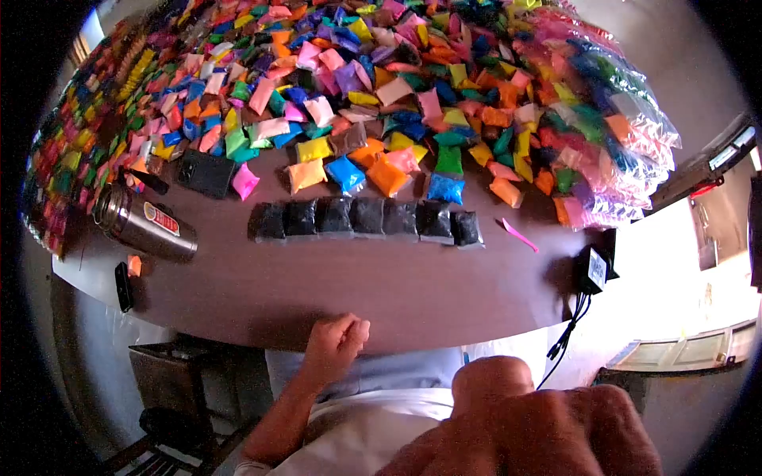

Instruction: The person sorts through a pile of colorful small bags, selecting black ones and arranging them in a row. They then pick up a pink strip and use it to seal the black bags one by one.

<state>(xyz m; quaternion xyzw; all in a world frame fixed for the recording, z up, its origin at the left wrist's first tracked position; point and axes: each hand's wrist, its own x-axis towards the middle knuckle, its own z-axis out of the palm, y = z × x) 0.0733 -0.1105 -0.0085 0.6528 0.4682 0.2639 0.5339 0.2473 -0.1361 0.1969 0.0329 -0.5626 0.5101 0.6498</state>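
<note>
Hands were apart | my left hand (337, 343) was curled at the table's (238, 293) near edge | my right hand (540, 424) loomed close, grip I couldn't tell | black packets (367, 218) lay rowed beyond, beside a pink stick (520, 236)

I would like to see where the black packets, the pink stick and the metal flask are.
Black packets (367, 217): head view, face of the row's middle packet.
Pink stick (521, 236): head view, midway along its length.
Metal flask (144, 228): head view, middle of its bare metal side.
</note>
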